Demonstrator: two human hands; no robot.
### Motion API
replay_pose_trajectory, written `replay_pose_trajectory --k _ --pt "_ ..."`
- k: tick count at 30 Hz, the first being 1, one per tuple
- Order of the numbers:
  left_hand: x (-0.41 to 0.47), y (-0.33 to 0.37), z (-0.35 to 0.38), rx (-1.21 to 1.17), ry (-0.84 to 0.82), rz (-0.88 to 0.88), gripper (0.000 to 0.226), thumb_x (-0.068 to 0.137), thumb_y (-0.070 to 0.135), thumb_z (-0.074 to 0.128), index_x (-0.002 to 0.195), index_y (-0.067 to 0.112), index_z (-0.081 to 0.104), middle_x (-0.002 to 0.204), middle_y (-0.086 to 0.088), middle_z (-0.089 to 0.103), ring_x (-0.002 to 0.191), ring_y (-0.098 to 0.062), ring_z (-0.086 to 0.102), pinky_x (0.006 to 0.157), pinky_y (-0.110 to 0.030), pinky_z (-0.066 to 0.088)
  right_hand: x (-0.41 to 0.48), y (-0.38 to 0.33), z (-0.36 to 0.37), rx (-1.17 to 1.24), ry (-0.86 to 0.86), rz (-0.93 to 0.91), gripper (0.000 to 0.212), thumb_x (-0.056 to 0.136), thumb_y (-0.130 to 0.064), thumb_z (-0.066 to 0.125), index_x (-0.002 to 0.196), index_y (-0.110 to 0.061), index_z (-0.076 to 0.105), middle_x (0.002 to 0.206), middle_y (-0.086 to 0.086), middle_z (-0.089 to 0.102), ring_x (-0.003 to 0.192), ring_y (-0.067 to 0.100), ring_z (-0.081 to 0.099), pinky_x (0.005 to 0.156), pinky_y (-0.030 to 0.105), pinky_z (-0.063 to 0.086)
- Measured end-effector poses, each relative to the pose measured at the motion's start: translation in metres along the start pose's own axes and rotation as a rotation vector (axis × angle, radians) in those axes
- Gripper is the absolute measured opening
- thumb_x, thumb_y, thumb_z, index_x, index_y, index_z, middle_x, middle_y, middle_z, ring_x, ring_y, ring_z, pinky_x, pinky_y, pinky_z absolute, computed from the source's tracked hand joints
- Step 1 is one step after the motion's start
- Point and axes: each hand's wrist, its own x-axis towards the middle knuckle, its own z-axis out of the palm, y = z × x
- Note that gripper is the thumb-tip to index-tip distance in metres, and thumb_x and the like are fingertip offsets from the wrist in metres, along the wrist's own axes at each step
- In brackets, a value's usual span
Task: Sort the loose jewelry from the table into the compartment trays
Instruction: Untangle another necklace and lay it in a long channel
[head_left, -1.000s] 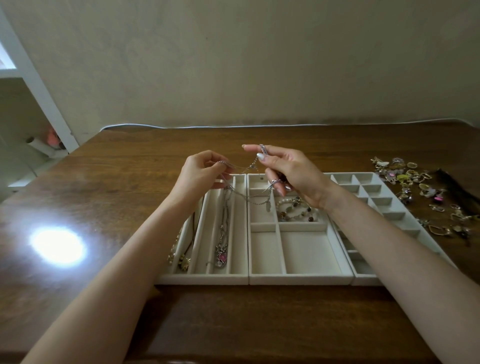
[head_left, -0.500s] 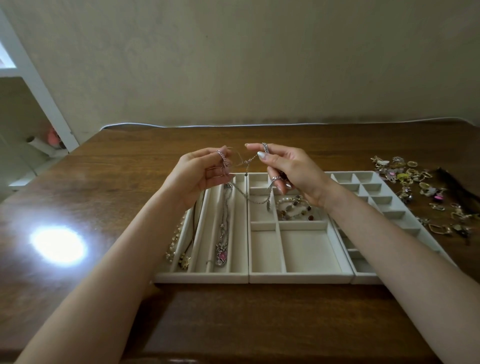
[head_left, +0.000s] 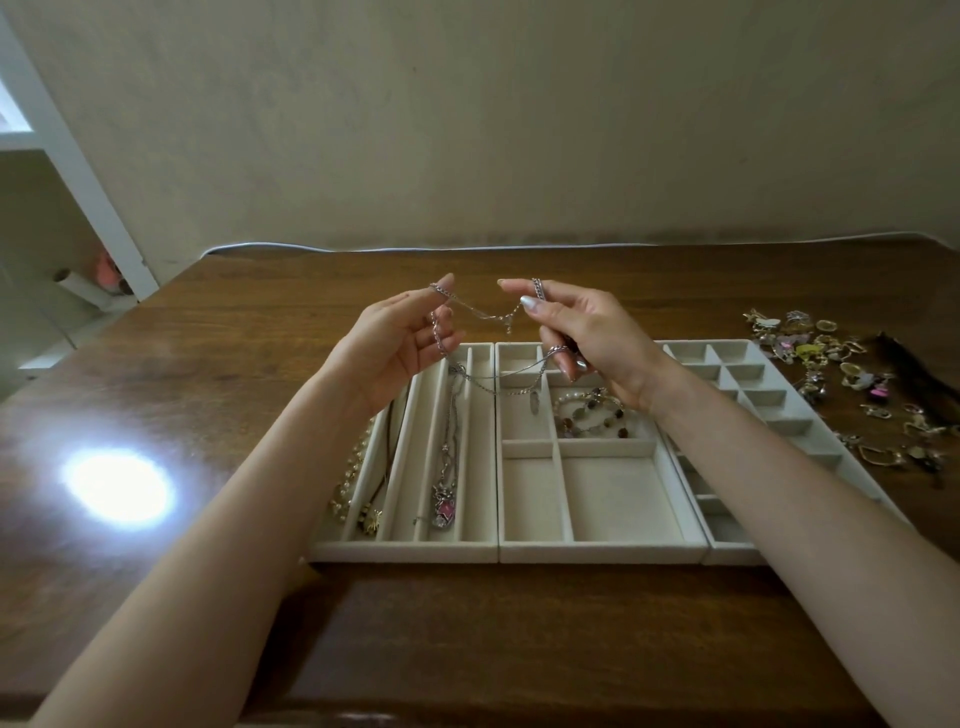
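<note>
The silver chain (head_left: 485, 314) is pulled wider now, pinched by the left hand (head_left: 395, 348) and right hand (head_left: 587, 338), held over the trays (head_left: 602, 553) at 12 o'clock. It's probably untangled enough to be laid in.

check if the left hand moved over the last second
Yes, slightly. The left hand has uncurled and its fingers have risen with the silver chain, farther above the back rim of the left tray than before.

Left grip (head_left: 397, 345), right grip (head_left: 589, 338) raised, pinching
</note>
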Motion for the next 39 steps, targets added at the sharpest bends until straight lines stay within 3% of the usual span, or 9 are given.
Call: replay_pose_trajectory --k 8,15,26,31,35,39 --pt "0.0007 -0.0016 -0.0045 0.051 0.029 -0.018 0.018 0.096 0.015 0.046 0.082 0.008 0.054 0.070 -0.005 0.069 0.068 -0.018 0.069 0.066 -0.028 0.058 -0.0018 -0.0015 0.0006 0.006 -0.008 -0.016 0.033 0.097 -0.014 0.050 0.127 -0.023 0.058 0.049 -0.005 0.042 0.038 0.006 0.039 0.046 0.012 0.039" --pt "-0.0018 0.0007 -0.0019 -0.033 -0.021 -0.048 0.022 0.098 0.019 0.040 0.082 0.011 0.053 0.083 -0.009 0.073 0.076 -0.019 0.071 0.078 -0.033 0.057 0.0000 0.0004 0.0011 -0.006 -0.010 -0.004 0.037 0.093 -0.010 0.057 0.127 -0.023 0.059 0.057 -0.013 0.057 0.037 0.002 0.041 0.038 0.012 0.035" --pt "-0.0054 0.0050 0.0021 -0.173 -0.035 -0.080 0.020 0.096 0.012 0.039 0.081 0.011 0.054 0.056 0.001 0.057 0.052 -0.009 0.062 0.054 -0.023 0.055 -0.0004 0.0012 0.0002 -0.010 -0.031 0.000 0.036 0.094 -0.010 0.055 0.128 -0.022 0.057 0.044 -0.013 0.050 0.036 0.002 0.040 0.039 0.012 0.035" --pt "-0.0043 0.0035 0.0015 -0.019 -0.032 -0.074 0.009 0.092 0.007 0.045 0.088 0.011 0.053 0.059 0.001 0.057 0.044 -0.003 0.047 0.044 -0.015 0.045 0.0010 0.0035 0.0006 -0.011 -0.011 -0.019 0.029 0.098 -0.019 0.050 0.124 -0.021 0.061 0.051 0.001 0.044 0.038 0.007 0.044 0.043 0.014 0.037" --pt "-0.0045 0.0025 0.0032 0.180 -0.004 0.006 0.014 0.092 0.001 0.044 0.091 0.010 0.054 0.064 -0.001 0.065 0.046 -0.005 0.047 0.046 -0.017 0.046 0.0019 0.0048 0.0014 -0.043 -0.009 -0.023 0.026 0.098 -0.027 0.048 0.118 -0.024 0.065 0.053 0.003 0.049 0.042 0.009 0.050 0.050 0.022 0.039" --pt "-0.0077 -0.0002 0.0037 0.496 0.062 0.108 0.012 0.090 0.003 0.053 0.101 0.009 0.055 0.070 -0.001 0.069 0.051 -0.005 0.050 0.051 -0.016 0.045 0.0016 0.0058 0.0010 -0.080 0.025 -0.020 0.024 0.096 -0.029 0.051 0.106 -0.020 0.071 0.056 0.005 0.058 0.049 0.010 0.052 0.046 0.016 0.038"
